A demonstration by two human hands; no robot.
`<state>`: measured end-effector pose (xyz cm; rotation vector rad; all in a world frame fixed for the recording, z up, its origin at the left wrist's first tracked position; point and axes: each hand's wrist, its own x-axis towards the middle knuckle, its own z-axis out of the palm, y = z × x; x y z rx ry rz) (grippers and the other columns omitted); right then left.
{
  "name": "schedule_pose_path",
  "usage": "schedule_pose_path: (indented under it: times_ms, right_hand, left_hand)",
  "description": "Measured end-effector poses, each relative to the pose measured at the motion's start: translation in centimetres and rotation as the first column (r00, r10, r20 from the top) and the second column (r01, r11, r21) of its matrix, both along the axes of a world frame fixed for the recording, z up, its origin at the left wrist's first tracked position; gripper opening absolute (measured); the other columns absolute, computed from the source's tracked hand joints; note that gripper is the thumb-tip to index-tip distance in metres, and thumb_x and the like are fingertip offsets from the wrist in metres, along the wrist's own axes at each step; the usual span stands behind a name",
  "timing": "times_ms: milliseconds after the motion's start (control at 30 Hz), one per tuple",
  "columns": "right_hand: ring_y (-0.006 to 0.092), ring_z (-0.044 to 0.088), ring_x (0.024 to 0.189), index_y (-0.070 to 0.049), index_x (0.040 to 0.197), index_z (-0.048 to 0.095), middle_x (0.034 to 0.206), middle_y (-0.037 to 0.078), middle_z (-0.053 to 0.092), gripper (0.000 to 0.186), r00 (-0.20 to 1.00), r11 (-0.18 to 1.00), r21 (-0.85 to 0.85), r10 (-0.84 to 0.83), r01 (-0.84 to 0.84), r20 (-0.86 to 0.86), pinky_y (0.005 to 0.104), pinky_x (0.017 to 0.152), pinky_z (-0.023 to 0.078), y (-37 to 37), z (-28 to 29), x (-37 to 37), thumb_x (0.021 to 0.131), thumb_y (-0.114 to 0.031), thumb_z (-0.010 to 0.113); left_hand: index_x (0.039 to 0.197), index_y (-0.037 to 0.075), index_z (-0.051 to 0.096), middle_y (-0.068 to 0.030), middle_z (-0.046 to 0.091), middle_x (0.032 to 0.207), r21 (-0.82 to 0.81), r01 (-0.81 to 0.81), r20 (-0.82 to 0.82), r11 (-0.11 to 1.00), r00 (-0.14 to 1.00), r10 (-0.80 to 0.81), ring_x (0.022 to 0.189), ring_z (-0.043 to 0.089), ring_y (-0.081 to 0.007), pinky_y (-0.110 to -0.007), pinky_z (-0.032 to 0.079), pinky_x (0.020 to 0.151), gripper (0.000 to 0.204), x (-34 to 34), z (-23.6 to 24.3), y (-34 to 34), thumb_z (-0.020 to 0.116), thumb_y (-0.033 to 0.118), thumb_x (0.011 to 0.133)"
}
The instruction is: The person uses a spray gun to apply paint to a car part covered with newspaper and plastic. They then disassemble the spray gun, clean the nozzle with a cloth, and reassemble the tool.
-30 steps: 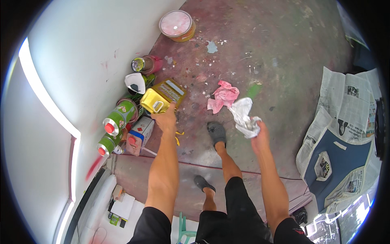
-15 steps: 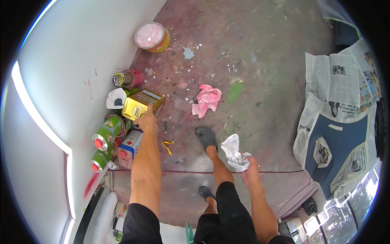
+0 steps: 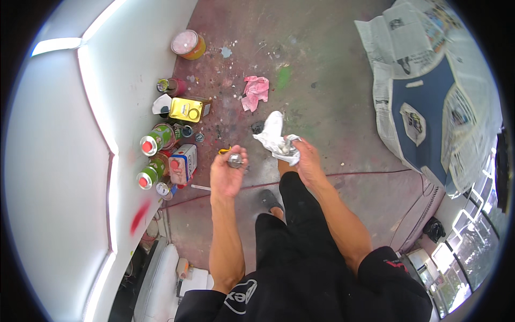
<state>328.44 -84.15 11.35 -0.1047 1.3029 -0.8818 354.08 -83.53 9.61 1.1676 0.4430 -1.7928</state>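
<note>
My left hand [image 3: 228,180], palm up just left of centre, has its fingers curled round a small round metallic object [image 3: 234,160]. My right hand [image 3: 308,163] grips a crumpled white cloth or paper [image 3: 271,131] to the right of it, with part of it draped out toward the upper left. A yellow rectangular can [image 3: 181,109] with a round cap stands above and left of my left hand, among green cans with red caps [image 3: 162,134]. A crumpled pink cloth [image 3: 256,94] lies on the floor beyond my hands.
A lidded paint bucket [image 3: 188,45] stands by the white wall [image 3: 129,48] at upper left. A white-and-red rectangular can [image 3: 185,161] is among the left-side containers. On the right is a blue panel [image 3: 424,91] masked with newspaper. A red cord [image 3: 348,174] crosses the paint-spotted floor.
My left hand has let go of the yellow can and now holds the small metallic object. My right hand has moved left with the white cloth, closer to my left hand.
</note>
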Motion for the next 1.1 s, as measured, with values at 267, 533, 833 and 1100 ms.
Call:
schedule_pose_path:
  times_ms: [267,533,833,1100]
  right_hand:
    - [0.0067,0.065,0.099,0.001,0.130,0.072,0.112,0.002,0.074,0.032,0.991,0.893,-0.440,0.039,-0.092,-0.128,0.0246,0.091,0.052,17.6,22.3,1.6,0.115,-0.023,0.058]
    - [0.0473,0.059,0.130,0.007,0.132,0.063,0.141,0.031,0.062,0.038,0.641,0.529,-0.540,0.010,-0.655,-0.768,0.0480,0.115,0.046,33.6,33.3,-2.2,0.109,-0.020,0.051]
    - [0.0207,0.063,0.106,-0.001,0.122,0.072,0.114,0.010,0.072,0.036,0.907,0.867,-0.497,-0.179,-0.038,-0.381,0.0354,0.095,0.049,48.8,40.4,-13.5,0.111,-0.029,0.052]
    - [0.0152,0.061,0.099,-0.001,0.119,0.073,0.103,0.006,0.071,0.033,0.773,0.829,-0.484,-0.493,0.280,-0.398,0.0334,0.087,0.049,63.8,40.5,-24.1,0.110,-0.029,0.058]
  left_hand:
    - [0.121,0.000,0.060,-0.0168,0.070,0.110,-0.392,0.368,0.248,0.843,0.925,-0.289,0.094,0.074,-0.0274,-0.036,0.063,0.079,0.047,-7.0,22.6,17.8,0.049,0.046,0.117]
    - [0.104,0.004,0.053,-0.0036,0.050,0.089,-0.403,0.774,0.914,0.489,0.366,0.175,0.081,0.048,-0.0132,-0.034,0.044,0.073,0.037,-15.1,31.5,30.6,0.046,0.038,0.118]
    - [0.110,0.002,0.054,-0.0165,0.065,0.090,-0.400,0.891,0.914,0.215,0.371,0.163,0.081,0.064,-0.0231,-0.043,0.051,0.074,0.033,-29.7,37.0,40.9,0.048,0.034,0.115]
    - [0.109,0.000,0.054,-0.0069,0.056,0.088,-0.460,0.884,0.888,-0.082,0.458,-0.042,0.075,0.052,-0.0141,-0.035,0.047,0.067,0.033,-42.8,37.8,52.6,0.053,0.032,0.114]
